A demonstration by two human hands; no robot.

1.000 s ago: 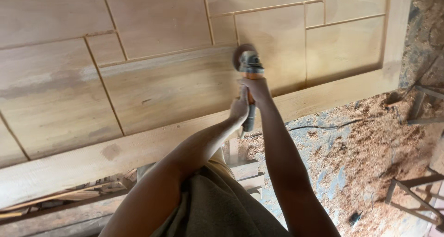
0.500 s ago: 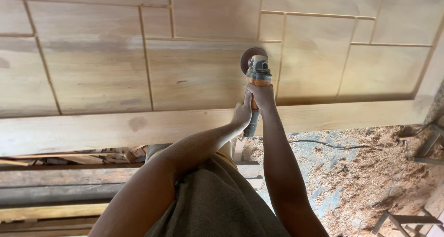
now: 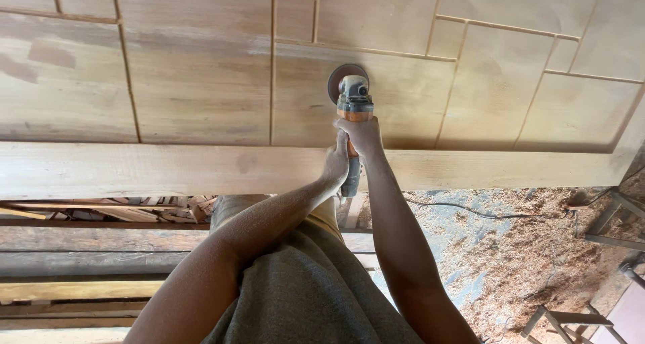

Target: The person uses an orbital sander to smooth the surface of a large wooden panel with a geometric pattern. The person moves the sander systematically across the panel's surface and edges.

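Observation:
Both my hands grip an angle grinder (image 3: pixel 353 97) with a round sanding disc (image 3: pixel 341 77) pressed on a large pale wooden door panel (image 3: pixel 201 89). My right hand (image 3: pixel 363 134) wraps the grinder's body just behind the head. Lower down, my left hand (image 3: pixel 336 164) holds the tool's rear handle. The disc rests on a flat panel between grooved lines, just past the door's wide near rail (image 3: pixel 134 169). Fine dust covers my forearms.
Sawdust and wood shavings (image 3: pixel 524 256) cover the floor at the right, with a black power cord (image 3: pixel 470 213) across them. Metal stand legs (image 3: pixel 605 223) are at the right edge. Planks and timber (image 3: pixel 101 250) are stacked under the door at the left.
The view has shifted so the door appears further left and level. The grinder and both hands have travelled along the panel, still holding the same grip.

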